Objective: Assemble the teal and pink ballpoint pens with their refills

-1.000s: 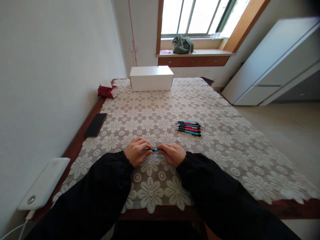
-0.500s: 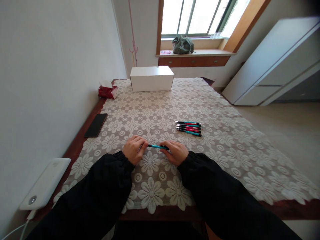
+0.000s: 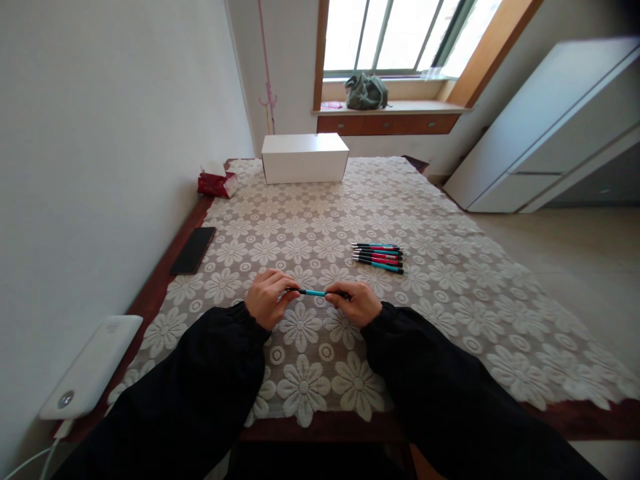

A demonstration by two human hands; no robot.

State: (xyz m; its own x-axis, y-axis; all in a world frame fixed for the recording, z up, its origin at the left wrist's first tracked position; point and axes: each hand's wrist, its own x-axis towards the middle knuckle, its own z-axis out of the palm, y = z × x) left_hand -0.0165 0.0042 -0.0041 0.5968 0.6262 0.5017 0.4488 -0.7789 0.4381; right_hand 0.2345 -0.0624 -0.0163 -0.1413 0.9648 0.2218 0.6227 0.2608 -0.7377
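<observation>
At frame centre I see my left hand (image 3: 270,303) and right hand (image 3: 356,305) pinching the teal pen (image 3: 316,293) by its ends; light, stiff, likely slippery.

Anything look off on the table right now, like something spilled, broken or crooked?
Nothing stands out. The left hand and right hand hold a teal pen level between them over the lace floral tablecloth. The spare teal and pink pens lie in a tidy row, and the white rectangular box sits square.
</observation>
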